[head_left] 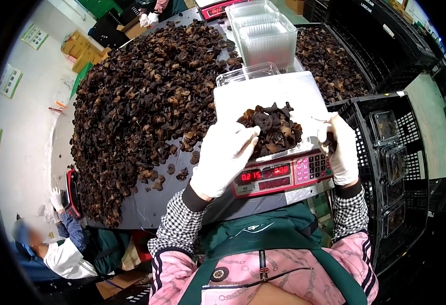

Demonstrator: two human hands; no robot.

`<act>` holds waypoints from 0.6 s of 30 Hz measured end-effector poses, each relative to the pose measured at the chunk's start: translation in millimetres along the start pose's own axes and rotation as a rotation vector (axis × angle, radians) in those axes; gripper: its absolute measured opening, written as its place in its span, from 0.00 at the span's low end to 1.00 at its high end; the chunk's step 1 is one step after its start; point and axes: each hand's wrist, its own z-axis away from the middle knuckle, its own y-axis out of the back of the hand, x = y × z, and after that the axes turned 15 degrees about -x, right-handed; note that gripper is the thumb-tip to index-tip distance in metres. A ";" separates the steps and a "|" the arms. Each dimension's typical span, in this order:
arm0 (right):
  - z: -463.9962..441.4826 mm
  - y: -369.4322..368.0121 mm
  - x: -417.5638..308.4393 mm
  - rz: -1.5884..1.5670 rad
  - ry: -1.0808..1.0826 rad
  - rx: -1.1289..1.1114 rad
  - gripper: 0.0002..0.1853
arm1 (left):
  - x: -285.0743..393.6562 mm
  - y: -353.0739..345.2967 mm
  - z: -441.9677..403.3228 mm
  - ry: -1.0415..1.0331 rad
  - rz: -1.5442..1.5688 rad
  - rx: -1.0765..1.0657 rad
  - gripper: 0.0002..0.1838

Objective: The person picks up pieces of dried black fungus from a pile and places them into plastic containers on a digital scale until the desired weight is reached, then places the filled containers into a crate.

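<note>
Dark dried mushroom pieces (274, 129) are heaped at the front of the white scale pan (304, 91); the red scale (284, 175) beneath shows 0.215. My left hand (225, 155), in a white glove, is at the heap's left edge, fingers bent together; what they pinch is hidden. My right hand (341, 147), also gloved, is at the pan's right edge, its fingers closed around a few dark pieces. Behind the pan stand stacked clear plastic boxes (266, 40), with a clear lid or tray (248, 73) lying before them.
A large mushroom pile (146, 101) covers the table's left. At right, a black crate (416, 168) holds filled clear boxes (395, 162). Another mushroom-filled crate (330, 63) stands behind. One co-worker (70, 254) is at lower left; another's gloved hands (149, 19) show at the top.
</note>
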 end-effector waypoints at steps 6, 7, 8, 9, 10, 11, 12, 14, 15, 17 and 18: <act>-21.5 -6.0 3.0 -0.489 -0.033 -0.056 0.31 | -4.4 -17.4 -24.8 -0.023 -0.013 0.019 0.15; -23.4 -8.5 1.8 -0.525 -0.017 -0.104 0.30 | -8.6 -21.5 -25.8 -0.046 0.004 0.058 0.15; -23.1 -15.1 -0.1 -0.476 0.018 -0.064 0.25 | -11.6 -24.0 -26.6 -0.034 0.032 0.074 0.14; -26.4 -17.6 1.2 -0.363 0.053 -0.104 0.23 | -8.3 -18.8 -26.2 0.020 0.085 0.095 0.13; -32.1 -19.2 3.9 -0.251 0.085 -0.146 0.22 | -2.7 -8.6 -24.5 0.078 0.138 0.117 0.13; -36.2 -23.2 5.8 -0.140 0.117 -0.192 0.21 | -1.0 -1.5 -21.5 0.138 0.188 0.140 0.12; -35.8 -40.1 -10.1 0.017 0.068 -0.139 0.23 | -8.5 -0.1 -15.6 0.122 0.161 0.217 0.12; -46.3 -50.2 -2.7 0.511 0.267 -0.166 0.19 | -18.9 8.3 0.4 0.178 0.267 0.287 0.12; -52.8 -56.2 5.3 0.686 0.418 -0.170 0.18 | -17.8 13.8 13.5 0.251 0.401 0.281 0.12; -56.7 -65.1 3.2 0.965 0.440 -0.231 0.17 | -4.3 33.7 45.9 0.362 0.484 0.204 0.12; -61.8 -68.0 13.8 0.877 0.422 -0.312 0.17 | -8.1 38.0 68.9 0.360 0.425 0.146 0.13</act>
